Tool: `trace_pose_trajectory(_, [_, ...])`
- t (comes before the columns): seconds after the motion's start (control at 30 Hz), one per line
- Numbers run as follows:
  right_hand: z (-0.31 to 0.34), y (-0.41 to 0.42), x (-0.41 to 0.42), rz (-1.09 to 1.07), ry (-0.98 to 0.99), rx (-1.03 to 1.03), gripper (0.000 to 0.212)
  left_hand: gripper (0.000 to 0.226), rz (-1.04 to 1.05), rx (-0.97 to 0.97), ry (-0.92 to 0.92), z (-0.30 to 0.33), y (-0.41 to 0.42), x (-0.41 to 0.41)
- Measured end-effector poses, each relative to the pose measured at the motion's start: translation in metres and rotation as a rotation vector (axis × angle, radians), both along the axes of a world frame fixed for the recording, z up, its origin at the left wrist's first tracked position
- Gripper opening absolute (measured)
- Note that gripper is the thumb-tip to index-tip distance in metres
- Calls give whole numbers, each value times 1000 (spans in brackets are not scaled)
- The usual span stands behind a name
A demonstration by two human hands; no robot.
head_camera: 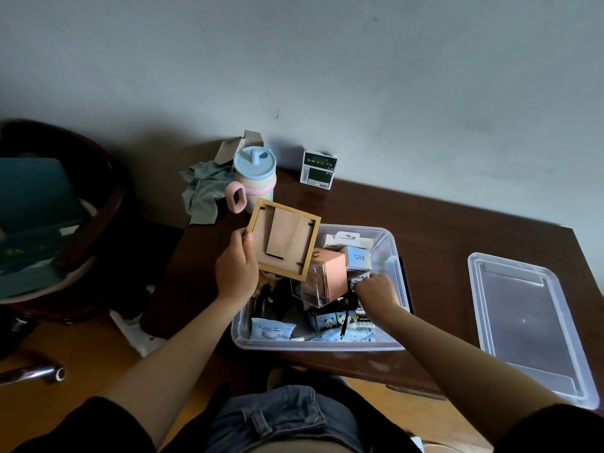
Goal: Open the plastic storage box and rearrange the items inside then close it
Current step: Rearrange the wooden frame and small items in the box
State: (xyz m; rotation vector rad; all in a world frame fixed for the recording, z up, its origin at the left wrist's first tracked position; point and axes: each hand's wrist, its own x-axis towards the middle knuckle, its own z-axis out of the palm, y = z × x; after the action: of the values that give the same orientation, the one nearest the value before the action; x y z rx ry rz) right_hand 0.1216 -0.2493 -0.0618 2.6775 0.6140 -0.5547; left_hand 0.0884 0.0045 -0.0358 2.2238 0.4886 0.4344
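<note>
The clear plastic storage box (pixel 400 253) stands open on the dark wooden table, full of small items. Its clear lid (pixel 529 325) lies flat on the table to the right. My left hand (pixel 237 268) grips a wooden picture frame (pixel 284 238) by its lower left edge, held back side up above the box's left rim. My right hand (pixel 376 287) reaches into the box, fingers curled among small packages next to a pink box (pixel 330 273); what it holds is hidden. A blue Q88 carton (pixel 359 258), panda cartons (pixel 333 320) and wipe packs (pixel 271 329) lie inside.
A pastel cup with a blue lid (pixel 253 178), a grey cloth (pixel 202 191) and a green and white carton (pixel 318 171) stand at the back of the table by the wall. A dark round chair (pixel 65 223) is on the left. The table's front edge (pixel 392 371) is near my knees.
</note>
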Motion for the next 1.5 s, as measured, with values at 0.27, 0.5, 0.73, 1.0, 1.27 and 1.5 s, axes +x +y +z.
trace_pose_trajectory(0.27, [5, 4, 3, -35, 43, 10, 27, 31, -6, 7, -5, -1, 0, 0])
trace_pose_trajectory(0.5, [27, 6, 5, -262, 156, 142, 18, 31, -9, -29, 17, -1, 0, 1])
trace_pose_trajectory(0.73, [54, 23, -16, -519, 188, 613, 71, 34, 12, -165, 86, -1, 3, 3])
trace_pose_trajectory(1.0, [36, 60, -28, -623, -43, 517, 101, 35, 33, -233, 76, 0, 4, 4])
trace_pose_trajectory(1.27, [41, 51, -19, -796, 271, 956, 68, 30, 33, -429, -1, 8, 14, 3])
trace_pose_trajectory(1.5, [54, 78, -33, -585, 507, 834, 55, 23, 41, -492, -83, 19, 8, 10])
